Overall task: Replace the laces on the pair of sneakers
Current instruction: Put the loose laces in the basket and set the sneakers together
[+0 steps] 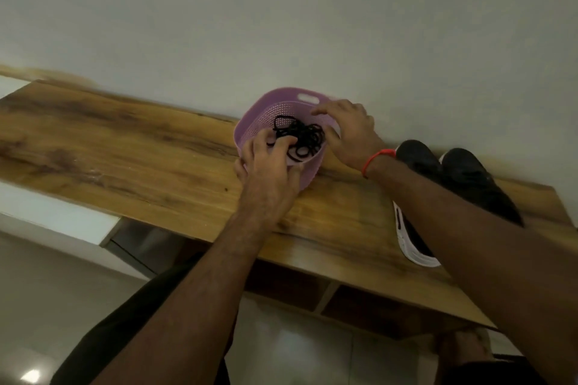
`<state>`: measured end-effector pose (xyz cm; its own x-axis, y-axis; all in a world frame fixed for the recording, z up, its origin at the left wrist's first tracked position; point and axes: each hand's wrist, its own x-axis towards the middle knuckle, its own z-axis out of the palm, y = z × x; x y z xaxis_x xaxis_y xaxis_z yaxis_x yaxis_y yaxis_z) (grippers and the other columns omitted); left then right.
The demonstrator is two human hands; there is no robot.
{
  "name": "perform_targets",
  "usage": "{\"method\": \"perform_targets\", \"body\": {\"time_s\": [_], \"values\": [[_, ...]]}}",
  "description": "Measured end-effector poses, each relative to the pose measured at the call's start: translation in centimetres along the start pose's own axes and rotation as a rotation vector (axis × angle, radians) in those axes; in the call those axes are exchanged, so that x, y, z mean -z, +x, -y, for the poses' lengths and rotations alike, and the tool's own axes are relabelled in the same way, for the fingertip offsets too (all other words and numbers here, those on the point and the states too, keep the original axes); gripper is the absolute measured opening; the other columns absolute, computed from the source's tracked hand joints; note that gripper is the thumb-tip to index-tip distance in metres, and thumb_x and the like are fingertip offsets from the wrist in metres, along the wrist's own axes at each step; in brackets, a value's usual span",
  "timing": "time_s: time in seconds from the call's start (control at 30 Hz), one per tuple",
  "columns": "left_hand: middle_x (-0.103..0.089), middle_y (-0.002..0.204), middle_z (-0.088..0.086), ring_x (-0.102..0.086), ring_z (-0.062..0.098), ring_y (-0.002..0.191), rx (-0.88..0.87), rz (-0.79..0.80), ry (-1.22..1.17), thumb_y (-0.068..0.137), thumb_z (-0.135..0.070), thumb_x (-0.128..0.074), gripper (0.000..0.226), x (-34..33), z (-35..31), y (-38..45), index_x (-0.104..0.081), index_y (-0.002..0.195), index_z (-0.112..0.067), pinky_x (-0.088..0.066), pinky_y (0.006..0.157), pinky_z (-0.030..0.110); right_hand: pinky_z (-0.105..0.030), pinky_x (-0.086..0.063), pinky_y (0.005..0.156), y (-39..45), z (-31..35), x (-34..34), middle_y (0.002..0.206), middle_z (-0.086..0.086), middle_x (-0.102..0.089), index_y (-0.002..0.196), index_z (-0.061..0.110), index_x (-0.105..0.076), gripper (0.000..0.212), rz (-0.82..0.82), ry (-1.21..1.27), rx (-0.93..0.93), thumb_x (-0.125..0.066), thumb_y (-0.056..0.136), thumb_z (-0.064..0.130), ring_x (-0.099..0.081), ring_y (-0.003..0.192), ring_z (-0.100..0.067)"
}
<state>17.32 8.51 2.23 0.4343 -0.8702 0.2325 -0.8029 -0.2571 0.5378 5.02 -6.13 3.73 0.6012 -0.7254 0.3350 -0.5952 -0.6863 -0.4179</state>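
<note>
Illumination is dim and warm, with a soft overall haze. The plain pale wall (281, 9) grades from lighter at lower left to greyer toward the upper right. A small bright glare spot sits on the glossy light floor (30, 376) at the bottom left corner. Wide-angle distortion tilts and bows the brown wood-grain tabletop (125, 147). Its far left end is smeared and unsharp. Fine detail is soft throughout.

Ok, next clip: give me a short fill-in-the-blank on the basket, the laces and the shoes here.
1. The black laces lie tangled inside a ____ basket.
2. The left hand reaches into the laces; the right hand rests on the basket's ____.
3. The sneakers stand on the wooden ____.

Missing: purple; rim; table
</note>
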Motion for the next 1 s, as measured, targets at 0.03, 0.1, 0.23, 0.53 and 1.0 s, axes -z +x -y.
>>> {"method": "perform_targets", "body": {"time_s": [0.03,0.1,0.23,0.53,1.0], "values": [[-0.031,0.151,0.002,-0.024,0.025,0.139,-0.001,-0.043,-0.01,0.091,-0.035,-0.066,0.047,-0.1,-0.3,-0.4,-0.053,0.137,-0.031,-0.025,0.113,0.051,-0.04,-0.033,0.096,-1.6,0.0,0.4,0.132,-0.002,-0.053,0.13,0.028,-0.059,0.043,-0.018,0.014,0.003,-0.052,0.091,0.011,-0.044,0.121,-0.028],[-0.037,0.14,0.004,-0.032,0.027,0.13,-0.012,-0.125,-0.009,0.09,-0.037,-0.066,0.04,-0.4,-1.2,-1.6,-0.055,0.127,-0.029,-0.031,0.107,0.049,-0.04,-0.036,0.096,-4.6,0.1,1.3,0.125,-0.005,-0.054,0.129,0.024,-0.059,0.043,-0.029,0.017,0.019,-0.054,0.09,0.008,-0.046,0.115,-0.029],[-0.041,0.123,0.004,-0.038,0.027,0.117,-0.019,-0.148,-0.056,0.088,-0.036,-0.069,0.033,-1.8,-2.6,-5.1,-0.054,0.114,-0.024,-0.033,0.095,0.044,-0.045,-0.043,0.091,-11.1,0.5,2.2,0.108,-0.009,-0.055,0.124,0.015,-0.062,0.036,-0.082,0.073,0.048,-0.055,0.09,0.008,-0.051,0.102,-0.028],[-0.05,0.104,-0.006,-0.048,0.014,0.095,-0.154,0.065,-0.075,0.09,-0.041,-0.068,0.027,-4.1,-2.4,-14.2,-0.054,0.104,-0.023,-0.043,0.077,0.029,-0.012,-0.044,0.064,-24.6,0.9,-0.6,0.09,0.014,-0.063,0.117,0.025,-0.064,0.02,0.1,0.355,-0.219,-0.055,0.099,0.025,-0.058,0.075,0.002],[-0.062,0.129,0.007,-0.061,0.027,0.114,-0.07,0.935,0.39,0.095,-0.056,-0.059,0.052,-18.3,6.3,-22.3,-0.055,0.133,-0.02,-0.047,0.08,0.034,-0.03,-0.046,0.091,-32.6,-8.5,-10.1,0.113,-0.012,-0.066,0.112,0.008,-0.07,0.022,0.652,0.305,-0.803,-0.054,0.097,0.008,-0.06,0.114,-0.03]]}}
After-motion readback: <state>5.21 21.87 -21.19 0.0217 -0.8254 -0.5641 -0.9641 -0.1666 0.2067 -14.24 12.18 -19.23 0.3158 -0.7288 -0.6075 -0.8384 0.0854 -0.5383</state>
